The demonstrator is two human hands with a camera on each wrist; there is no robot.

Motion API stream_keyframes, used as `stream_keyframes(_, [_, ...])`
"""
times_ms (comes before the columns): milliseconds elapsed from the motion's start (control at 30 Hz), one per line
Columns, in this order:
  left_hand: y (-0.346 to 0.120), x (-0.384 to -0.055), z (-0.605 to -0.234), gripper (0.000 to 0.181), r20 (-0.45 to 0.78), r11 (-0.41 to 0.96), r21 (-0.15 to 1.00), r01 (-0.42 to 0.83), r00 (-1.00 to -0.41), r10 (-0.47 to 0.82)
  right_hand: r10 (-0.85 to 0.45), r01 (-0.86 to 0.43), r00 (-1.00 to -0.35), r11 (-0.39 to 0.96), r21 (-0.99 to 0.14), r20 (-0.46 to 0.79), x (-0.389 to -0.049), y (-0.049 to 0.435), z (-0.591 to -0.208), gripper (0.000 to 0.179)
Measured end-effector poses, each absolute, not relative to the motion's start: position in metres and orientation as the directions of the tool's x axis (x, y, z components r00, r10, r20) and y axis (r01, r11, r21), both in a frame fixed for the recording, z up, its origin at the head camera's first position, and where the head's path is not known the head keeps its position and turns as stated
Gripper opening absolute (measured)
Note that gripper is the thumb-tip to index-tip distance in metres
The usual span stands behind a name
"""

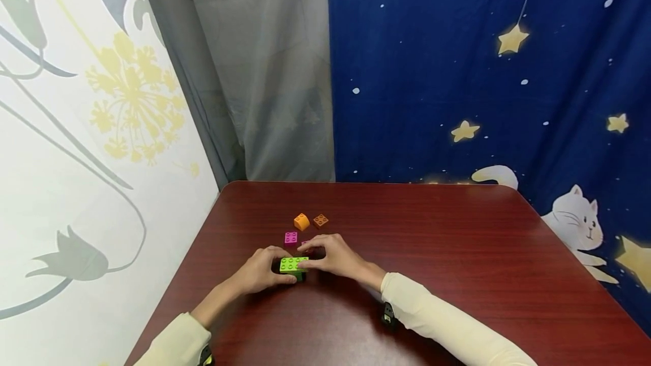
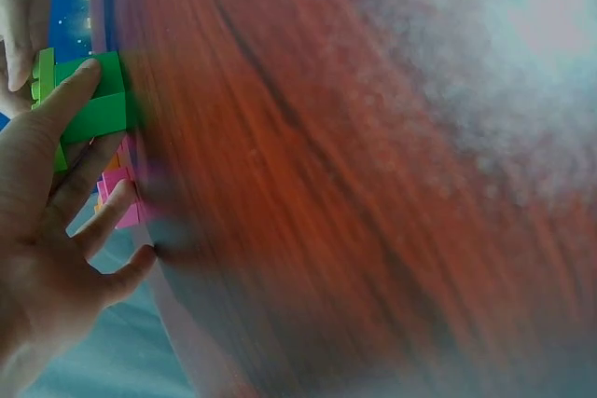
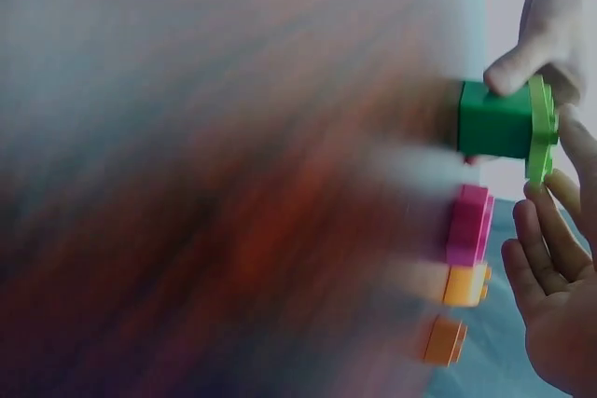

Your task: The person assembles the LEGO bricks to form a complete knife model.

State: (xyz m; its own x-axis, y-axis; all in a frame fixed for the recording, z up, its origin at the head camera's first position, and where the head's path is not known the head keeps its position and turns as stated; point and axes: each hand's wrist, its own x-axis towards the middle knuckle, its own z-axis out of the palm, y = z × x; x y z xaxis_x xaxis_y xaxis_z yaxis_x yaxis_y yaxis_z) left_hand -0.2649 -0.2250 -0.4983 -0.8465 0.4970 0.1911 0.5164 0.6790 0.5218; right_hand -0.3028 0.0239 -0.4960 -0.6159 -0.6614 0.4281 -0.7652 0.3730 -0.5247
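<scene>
A darker green toy building brick (image 3: 490, 126) stands on the table with a thin light green brick (image 1: 290, 263), studs up, on top of it. My left hand (image 1: 261, 271) grips the darker brick from the left, thumb on its near side and fingers round behind. From the right, my right hand (image 1: 333, 256) pinches the light green brick, thumb over its studded top and a fingertip at its edge. Just behind the hands lies a magenta brick (image 1: 291, 237). Another magenta brick (image 1: 304, 243) is mostly hidden behind the right fingers.
Farther back on the dark red table (image 1: 432, 253) are a curved yellow-orange brick (image 1: 302, 222) and a flat brown-orange brick (image 1: 321, 220). A patterned white wall (image 1: 168, 196) borders the table's left side. Grey and blue curtains (image 1: 432, 72) hang behind its far edge.
</scene>
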Motion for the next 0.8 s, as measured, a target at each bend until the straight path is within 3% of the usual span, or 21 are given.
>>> stream_keyframes(333, [-0.224, -0.264, -0.498, 0.044, 0.154, 0.689, 0.539, 0.485, -0.86, 0.486, -0.6, -0.687, -0.706, 0.45, -0.571, 0.376, -0.323, 0.038, -0.501, 0.041])
stream_keyframes(800, [-0.223, -0.262, -0.496, 0.048, 0.145, 0.691, 0.538, 0.483, -0.86, 0.489, -0.632, -0.653, -0.723, 0.496, -0.571, 0.278, -0.34, 0.03, -0.515, 0.046])
